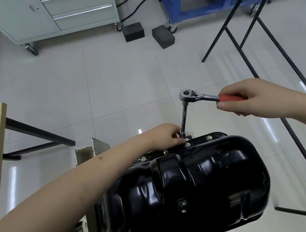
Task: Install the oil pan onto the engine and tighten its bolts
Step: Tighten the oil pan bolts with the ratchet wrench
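Two hands share one tool at this moment. Your right hand (248, 100), at right of centre in the frame, has its fingers curled round the red handle of the ratchet wrench (202, 96). Your left hand (167, 135), at centre, pinches the lower end of the extension bar (184, 116), where the socket meets the far flange.

The oil pan (187, 185) fills the lower centre of the frame and sits in place on the engine, sump outward. Four flange bolts (187, 145) show in a row along its far edge; the one under the socket is hidden by your fingers.

The extension bar's long axis runs from the ratchet head down and slightly left to the flange, leaning a little off square. The handle lies out to the right, roughly crosswise to the bar. The left hand is the nearer to the bolt; the right hand stands well apart from it.

Judgement: keep the bar steady with the left-hand grip and swing the handle about that axis.
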Available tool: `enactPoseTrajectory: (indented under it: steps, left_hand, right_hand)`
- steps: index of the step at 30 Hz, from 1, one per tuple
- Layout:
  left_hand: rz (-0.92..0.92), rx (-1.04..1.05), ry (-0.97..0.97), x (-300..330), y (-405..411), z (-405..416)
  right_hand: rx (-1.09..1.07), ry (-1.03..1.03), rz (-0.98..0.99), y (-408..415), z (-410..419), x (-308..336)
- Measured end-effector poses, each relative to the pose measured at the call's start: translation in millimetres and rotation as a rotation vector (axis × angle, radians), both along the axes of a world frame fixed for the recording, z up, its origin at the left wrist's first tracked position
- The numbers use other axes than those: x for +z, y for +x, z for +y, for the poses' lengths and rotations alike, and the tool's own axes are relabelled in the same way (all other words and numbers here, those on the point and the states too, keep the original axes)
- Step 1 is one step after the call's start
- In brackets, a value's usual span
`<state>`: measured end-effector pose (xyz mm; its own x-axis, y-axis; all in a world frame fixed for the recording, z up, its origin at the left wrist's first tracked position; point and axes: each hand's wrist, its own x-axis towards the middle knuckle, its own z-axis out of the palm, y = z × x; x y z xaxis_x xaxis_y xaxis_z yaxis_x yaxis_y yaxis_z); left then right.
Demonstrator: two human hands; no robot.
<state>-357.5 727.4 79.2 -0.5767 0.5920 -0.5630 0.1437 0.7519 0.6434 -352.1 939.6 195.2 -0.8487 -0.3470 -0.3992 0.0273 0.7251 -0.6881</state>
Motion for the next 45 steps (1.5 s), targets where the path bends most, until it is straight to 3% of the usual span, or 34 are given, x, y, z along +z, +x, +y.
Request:
enactPoseTrajectory:
  steps: [10, 21, 29, 37, 45]
  left_hand:
    - [-0.025, 0.013, 0.057, -6, 1, 18]
    - [0.194, -0.117, -0.012, -8, 5, 20]
    - [0.195, -0.162, -0.051, -3, 3, 25]
    - [0.197, -0.221, -0.080, 1, 1, 24]
    - [0.177, -0.283, -0.087, 6, -4, 25]
  right_hand:
    - [-0.022, 0.051, -0.016, 7, 16, -3]
    - [0.188, 0.159, -0.039, 3, 27, -4]
    - [0.235, 0.218, 0.191, 7, 3, 0]
    - [0.403, 0.526, 0.405, 8, -26, 5]
    - [0.635, 0.543, 0.367, 8, -27, 11]
